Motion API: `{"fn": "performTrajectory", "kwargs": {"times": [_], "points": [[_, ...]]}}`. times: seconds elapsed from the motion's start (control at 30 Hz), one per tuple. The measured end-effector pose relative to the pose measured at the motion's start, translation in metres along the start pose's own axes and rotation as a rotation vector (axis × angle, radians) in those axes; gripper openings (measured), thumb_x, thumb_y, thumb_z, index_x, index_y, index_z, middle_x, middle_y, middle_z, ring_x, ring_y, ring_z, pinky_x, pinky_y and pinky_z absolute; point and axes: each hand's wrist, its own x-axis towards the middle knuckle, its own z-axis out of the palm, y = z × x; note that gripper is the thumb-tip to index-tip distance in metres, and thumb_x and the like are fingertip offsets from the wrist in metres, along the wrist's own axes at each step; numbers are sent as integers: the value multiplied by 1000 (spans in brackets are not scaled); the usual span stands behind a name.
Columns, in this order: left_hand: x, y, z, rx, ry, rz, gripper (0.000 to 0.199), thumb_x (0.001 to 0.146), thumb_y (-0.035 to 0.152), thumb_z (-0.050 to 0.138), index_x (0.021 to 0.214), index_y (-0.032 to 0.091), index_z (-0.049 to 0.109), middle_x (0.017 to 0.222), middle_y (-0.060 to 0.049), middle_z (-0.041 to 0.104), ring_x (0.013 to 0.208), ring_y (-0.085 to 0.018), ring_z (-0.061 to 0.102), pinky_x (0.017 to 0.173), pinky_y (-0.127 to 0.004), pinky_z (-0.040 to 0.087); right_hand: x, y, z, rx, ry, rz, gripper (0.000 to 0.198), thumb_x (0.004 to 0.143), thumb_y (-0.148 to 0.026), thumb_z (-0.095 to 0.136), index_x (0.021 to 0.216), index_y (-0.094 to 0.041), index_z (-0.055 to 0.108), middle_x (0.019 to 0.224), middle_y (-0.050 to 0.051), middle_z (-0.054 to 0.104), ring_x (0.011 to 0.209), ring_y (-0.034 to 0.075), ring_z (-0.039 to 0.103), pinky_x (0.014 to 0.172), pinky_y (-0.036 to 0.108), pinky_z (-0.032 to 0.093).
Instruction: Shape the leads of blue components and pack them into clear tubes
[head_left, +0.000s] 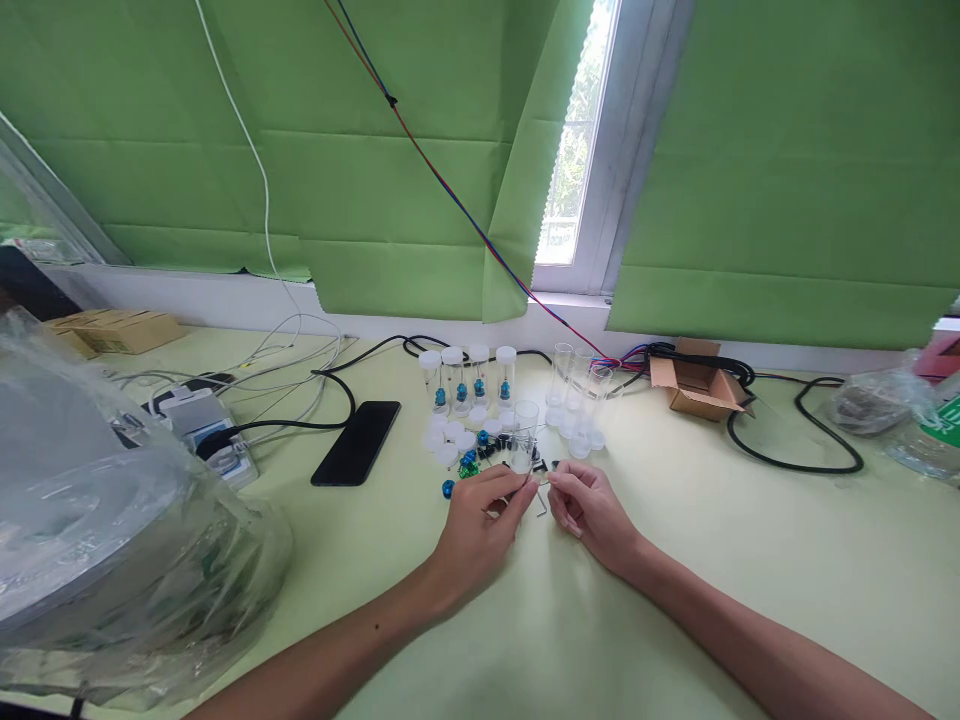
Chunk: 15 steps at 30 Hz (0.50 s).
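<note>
My left hand (480,515) is closed in a pinch, with a small dark bit showing at its fingertips. Close beside it, my right hand (592,508) is also pinched, near a thin piece too small to name. Just beyond the fingers stands a clear tube (527,415). A small L-shaped hex key (541,506) lies between the hands. Loose blue parts (448,488), green bits (469,468) and black pieces (487,450) are scattered past my left hand, along with several white caps (447,455). Behind them stand several white-capped tubes (505,362) with blue parts inside.
Several clear tubes (562,365) stand at the back right, near an open cardboard box (697,390) and black cables (795,466). To the left lie a phone (355,444), a power strip (232,460) and a large plastic-wrapped object (135,560). Green blinds (405,190) hang behind.
</note>
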Motion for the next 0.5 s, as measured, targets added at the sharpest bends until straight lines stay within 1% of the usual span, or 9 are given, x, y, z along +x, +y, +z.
{"fn": "performTrajectory", "kwargs": {"times": [0.13,0.23,0.5], "points": [[1,2,-1,11,16,23,37,93,29,53,59,16,56,62,-1,50,56,-10,46,49,-22,35,-1,0,0,-19,-3,1,35,83,-35,66,58,-18,47,41,-5,50,31,4,33,34,20,17],[1,2,-1,19,26,39,38,93,28,53,57,16,54,61,-1,50,56,-11,45,49,-23,34,-1,0,0,-26,-8,3,34,83,-34,66,59,-18,48,40,-5,51,31,4,33,34,20,17],[2,2,-1,54,19,68,35,93,27,52,60,17,56,60,0,48,57,-11,42,51,-25,31,-1,0,0,-24,-4,0,35,82,-34,66,56,-19,47,39,-5,51,30,5,32,33,20,18]]}}
